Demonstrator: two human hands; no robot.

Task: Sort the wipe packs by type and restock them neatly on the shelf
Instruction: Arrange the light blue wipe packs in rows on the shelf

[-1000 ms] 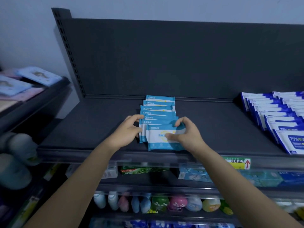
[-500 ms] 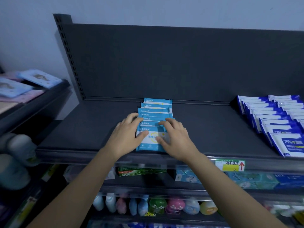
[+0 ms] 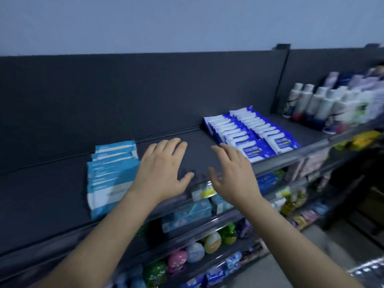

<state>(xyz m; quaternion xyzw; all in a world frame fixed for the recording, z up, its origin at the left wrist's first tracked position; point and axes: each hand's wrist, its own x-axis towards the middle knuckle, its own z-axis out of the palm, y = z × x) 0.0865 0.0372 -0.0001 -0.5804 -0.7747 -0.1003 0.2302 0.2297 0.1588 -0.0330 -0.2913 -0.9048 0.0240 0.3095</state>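
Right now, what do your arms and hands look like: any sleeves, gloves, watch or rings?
The bare left hand and bare right hand wear no gloves; no rings or watch show. Both forearms are uncovered down to the picture's edge, with no sleeve in view. Blur could hide small marks.

I see the dark shelf (image 3: 47,194) carrying one overlapping row of light-blue wipe packs (image 3: 110,175); dark-blue wipe packs (image 3: 245,134) lie in two rows, well apart rightward.

We see light-blue wipe packs (image 3: 112,175) with white fronts left of centre and royal-blue packs (image 3: 249,134) with white panels right of centre, on a charcoal shelf (image 3: 41,200). Upper right stand white bottles (image 3: 311,100); at the bottom sit pink, green and yellow tubs (image 3: 176,260).
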